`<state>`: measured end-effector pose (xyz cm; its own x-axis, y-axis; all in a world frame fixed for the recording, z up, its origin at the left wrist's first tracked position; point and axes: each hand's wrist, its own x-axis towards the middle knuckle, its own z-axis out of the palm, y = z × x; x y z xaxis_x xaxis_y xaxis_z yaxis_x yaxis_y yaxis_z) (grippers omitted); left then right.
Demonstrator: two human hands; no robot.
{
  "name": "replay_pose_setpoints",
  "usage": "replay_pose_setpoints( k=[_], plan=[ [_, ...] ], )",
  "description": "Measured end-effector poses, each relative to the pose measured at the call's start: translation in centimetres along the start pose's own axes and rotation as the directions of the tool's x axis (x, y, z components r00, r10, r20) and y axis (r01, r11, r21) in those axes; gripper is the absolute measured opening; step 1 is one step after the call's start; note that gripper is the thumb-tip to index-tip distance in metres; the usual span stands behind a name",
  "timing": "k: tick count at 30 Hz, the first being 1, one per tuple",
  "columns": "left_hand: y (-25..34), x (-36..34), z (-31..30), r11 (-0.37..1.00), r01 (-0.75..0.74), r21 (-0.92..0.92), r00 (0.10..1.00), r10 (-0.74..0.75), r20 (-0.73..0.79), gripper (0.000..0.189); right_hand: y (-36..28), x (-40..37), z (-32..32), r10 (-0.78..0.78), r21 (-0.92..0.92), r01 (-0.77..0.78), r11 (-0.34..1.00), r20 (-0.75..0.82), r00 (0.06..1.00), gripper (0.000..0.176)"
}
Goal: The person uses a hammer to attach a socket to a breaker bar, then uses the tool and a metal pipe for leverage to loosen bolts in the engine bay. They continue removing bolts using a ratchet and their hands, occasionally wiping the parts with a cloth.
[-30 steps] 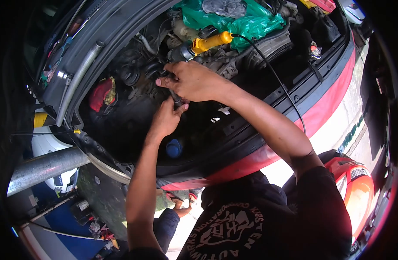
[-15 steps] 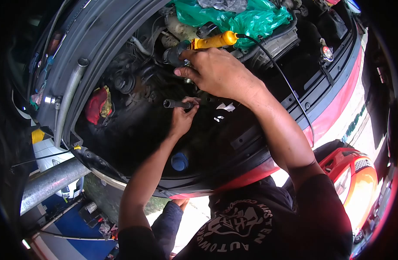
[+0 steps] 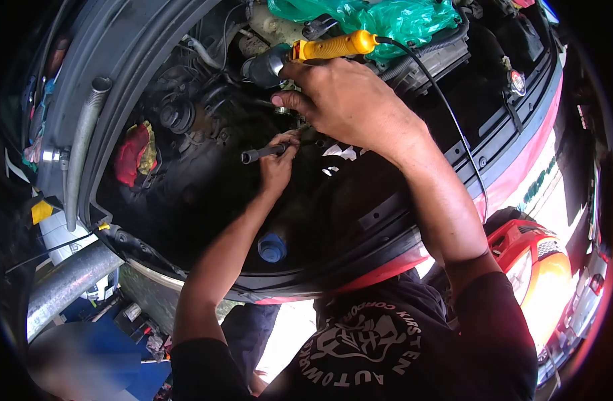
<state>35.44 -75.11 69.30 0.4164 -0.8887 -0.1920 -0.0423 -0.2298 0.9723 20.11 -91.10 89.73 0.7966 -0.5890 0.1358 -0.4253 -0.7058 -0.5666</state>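
Observation:
My left hand [image 3: 277,167], low in the dark engine bay, is closed around a dark metal socket tool [image 3: 255,155]. The tool's round open end points left and its other end is hidden by my fingers. My right hand [image 3: 356,100] is above and to the right, curled over engine parts with thumb and index finger bent; what it grips is hidden beneath. Just beyond its knuckles lies a yellow-handled work light [image 3: 336,45], its grey head [image 3: 266,65] close to my index finger. A metal fitting [image 3: 282,111] shows by my thumb.
Green plastic [image 3: 400,23] covers parts at the back. A black cable [image 3: 446,110] crosses the front edge. Red and yellow cloths [image 3: 134,155], a blue cap [image 3: 272,248] and a metal pipe [image 3: 89,144] are around the bay. Another person [image 3: 86,364] is at lower left.
The whole view has shifted slightly and looks a little closer. Both hands keep about the same places among the parts. Another person's blurred head has come into view at lower left.

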Motion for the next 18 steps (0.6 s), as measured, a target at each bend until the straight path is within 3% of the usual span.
replay_pose_setpoints(
  k=[5,8,12,14,15,18],
  plan=[
    [0.6,-1.7,-0.6,0.900,0.413,-0.143,0.896,-0.429,-0.112,0.030,-0.4,0.0,-0.6,0.023,0.004,-0.023,1.000,0.047,0.999,0.034],
    [-0.9,-2.4,-0.2,0.950,0.309,0.048,0.942,-0.299,-0.152,0.039,-0.4,-0.1,-0.4,0.012,-0.005,-0.012,1.000,0.036,0.999,0.033],
    [0.2,-1.9,0.2,0.924,0.294,0.244,0.956,-0.289,-0.056,0.040,-1.2,0.1,0.1,-0.005,-0.054,0.010,0.998,0.094,0.996,0.033],
    [1.5,-1.5,0.5,0.887,0.273,0.372,0.961,-0.269,-0.064,0.040,-1.7,0.1,1.5,-0.107,-0.032,0.110,0.993,0.081,0.991,0.033],
    [1.9,-1.6,0.5,0.895,0.224,0.385,0.974,-0.223,-0.049,0.037,-2.3,-0.1,1.9,-0.100,-0.037,0.109,0.993,0.189,0.977,0.032],
    [0.8,-1.1,-0.3,0.866,0.013,0.500,0.999,-0.027,0.020,0.035,-2.7,-0.9,5.8,-0.283,0.101,0.264,0.959,0.345,0.895,0.039]
  ],
)
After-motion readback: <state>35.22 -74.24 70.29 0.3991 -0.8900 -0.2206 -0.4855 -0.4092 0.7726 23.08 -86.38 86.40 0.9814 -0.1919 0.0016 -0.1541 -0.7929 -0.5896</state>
